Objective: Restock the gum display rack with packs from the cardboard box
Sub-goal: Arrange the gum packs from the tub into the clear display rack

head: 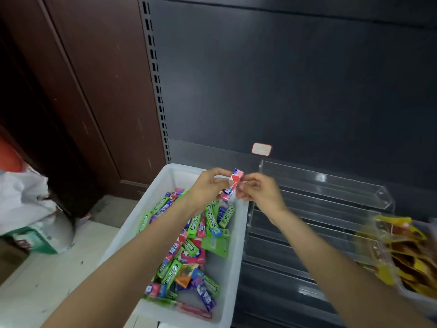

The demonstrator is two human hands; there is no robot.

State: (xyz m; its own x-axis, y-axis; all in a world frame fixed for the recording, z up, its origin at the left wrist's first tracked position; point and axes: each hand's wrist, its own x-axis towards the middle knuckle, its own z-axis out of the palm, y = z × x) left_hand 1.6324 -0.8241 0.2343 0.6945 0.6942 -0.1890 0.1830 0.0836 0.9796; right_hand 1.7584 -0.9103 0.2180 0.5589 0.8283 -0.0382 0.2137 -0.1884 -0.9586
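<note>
White plastic forms the bin [233,268] at the near centre; the task calls it a cardboard box, but it looks like a pale plastic tub. Inside it lies a loose heap of gum packs [189,252], mostly green ones, with some purple, pink and blue ones mixed in, pointing in all directions. A little farther, above the far end of the bin, both hands hold one pink pack [230,185] between them. The left hand [208,188] grips its left side with curled fingers, and the right hand [260,191] pinches its right side with thumb and fingers. The pack is a small long box, pink and red with a white and blue mark, tilted with one end up; the print is too blurred to read. To the right of the bin stands the clear rack [319,209], with stepped rows going up toward the far side. No pack is visible in any of its rows, so I judge that the restocking has hardly begun and almost all packs are left to place. At the near right edge are yellow snack bags [402,252], blurred. Behind everything is the dark shelf wall [283,79].
</note>
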